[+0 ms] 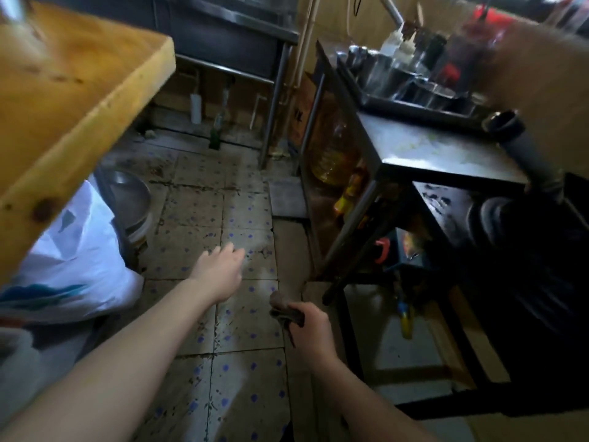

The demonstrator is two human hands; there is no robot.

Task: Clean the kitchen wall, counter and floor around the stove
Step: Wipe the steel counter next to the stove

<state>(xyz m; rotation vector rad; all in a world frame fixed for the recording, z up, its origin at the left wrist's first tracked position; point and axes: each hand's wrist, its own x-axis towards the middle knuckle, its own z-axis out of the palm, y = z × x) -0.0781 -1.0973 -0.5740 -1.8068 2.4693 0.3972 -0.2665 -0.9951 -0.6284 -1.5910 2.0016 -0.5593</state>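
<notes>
My right hand (310, 327) grips a dark brown rag (284, 312) low over the tiled floor (197, 212), beside the black stove stand. My left hand (220, 269) reaches forward over the floor with relaxed fingers and holds nothing. The tiles are grimy, with blue dots and dark specks. The steel counter (424, 148) stands to the right, and the dark stove (522, 224) with a wok sits just below it at the right edge.
A thick wooden board (63, 100) juts in at upper left over a white plastic bag (73, 250) and a metal basin (130, 193). Oil bottles (334, 154) stand under the counter. A tray of steel containers and squeeze bottles (408, 74) sits on top.
</notes>
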